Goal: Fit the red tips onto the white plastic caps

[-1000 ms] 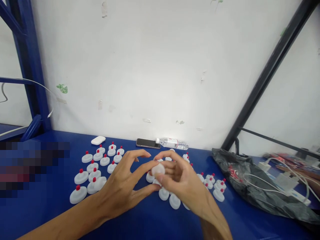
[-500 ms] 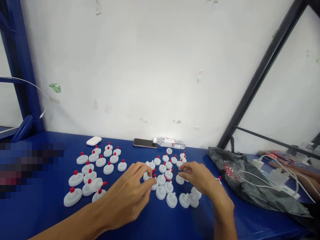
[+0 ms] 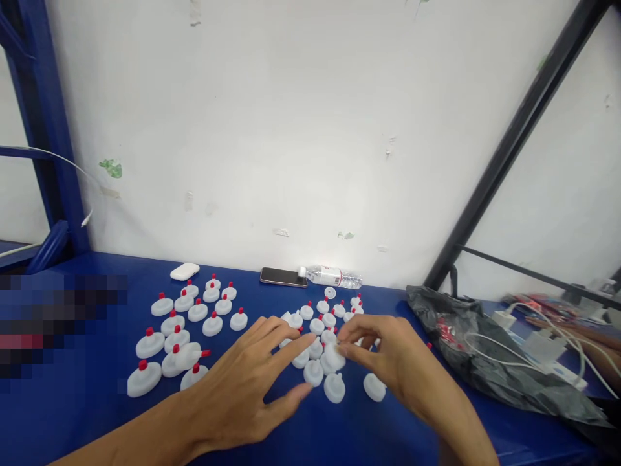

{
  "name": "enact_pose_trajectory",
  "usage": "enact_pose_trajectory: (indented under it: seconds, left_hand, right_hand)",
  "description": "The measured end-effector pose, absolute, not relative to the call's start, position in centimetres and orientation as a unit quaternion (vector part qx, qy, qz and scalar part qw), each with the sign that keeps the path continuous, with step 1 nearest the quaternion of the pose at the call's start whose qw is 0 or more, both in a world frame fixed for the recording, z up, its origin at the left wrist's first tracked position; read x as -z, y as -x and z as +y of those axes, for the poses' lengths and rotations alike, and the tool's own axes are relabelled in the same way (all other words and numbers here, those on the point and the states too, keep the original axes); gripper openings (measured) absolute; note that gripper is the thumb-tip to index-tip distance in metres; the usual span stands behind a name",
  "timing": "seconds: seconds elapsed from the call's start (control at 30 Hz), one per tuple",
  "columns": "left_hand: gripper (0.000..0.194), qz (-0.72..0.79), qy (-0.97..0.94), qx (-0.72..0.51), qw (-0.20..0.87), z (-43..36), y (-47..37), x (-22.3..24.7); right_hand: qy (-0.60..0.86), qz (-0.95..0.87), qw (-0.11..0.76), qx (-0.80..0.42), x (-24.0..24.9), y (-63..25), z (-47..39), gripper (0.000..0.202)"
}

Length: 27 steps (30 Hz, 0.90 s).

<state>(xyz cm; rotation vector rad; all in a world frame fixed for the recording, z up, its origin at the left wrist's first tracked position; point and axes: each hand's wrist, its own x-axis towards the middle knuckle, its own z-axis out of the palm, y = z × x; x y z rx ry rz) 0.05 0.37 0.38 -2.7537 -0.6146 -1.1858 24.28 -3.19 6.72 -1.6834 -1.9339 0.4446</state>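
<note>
Round white nozzle caps lie in two groups on the blue table [image 3: 334,433]. Many in the left group, such as this red-tipped cap [image 3: 144,380], carry a small red tip. The right group mixes red-tipped caps with bare ones, such as this cap [image 3: 334,388]. My right hand [image 3: 383,353] pinches the spout of a white nozzle cap [image 3: 332,357], tilted above the others. To its left, my left hand [image 3: 252,372] has its thumb and fingers apart and holds nothing. It partly covers caps at the right group's left side.
Against the wall lie a white case [image 3: 185,271], a phone [image 3: 284,277] and a clear bottle [image 3: 334,277]. On the right a dark plastic bag [image 3: 466,356] bears small red pieces and a white cable. Beyond is a power strip [image 3: 567,375]; another person's arm [image 3: 582,336] rests there.
My right hand has moved left and down and now lifts a white nozzle cap by its spout. My left hand has spread its thumb away from the fingers.
</note>
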Motion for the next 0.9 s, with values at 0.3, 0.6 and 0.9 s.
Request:
enact_pose_trajectory:
  seconds: [0.3, 0.6, 0.9]
  left_hand:
    - [0.020, -0.197, 0.872, 0.449, -0.011, 1.3, -0.2, -0.4]
    - [0.020, -0.227, 0.887, 0.399, 0.041, 2.6, 0.4, 0.1]
    - [0.019, -0.231, 0.881, 0.404, 0.086, 3.1, 0.2, -0.1]
  right_hand:
    - [0.544, -0.752, 0.317, -0.194, -7.0, -21.8, -2.9, 0.024]
    - [0.576, -0.803, 0.089, -0.121, -5.8, -28.0, 5.3, 0.013]
    - [0.559, -0.816, 0.093, -0.114, -4.6, -28.6, 5.9, 0.012]
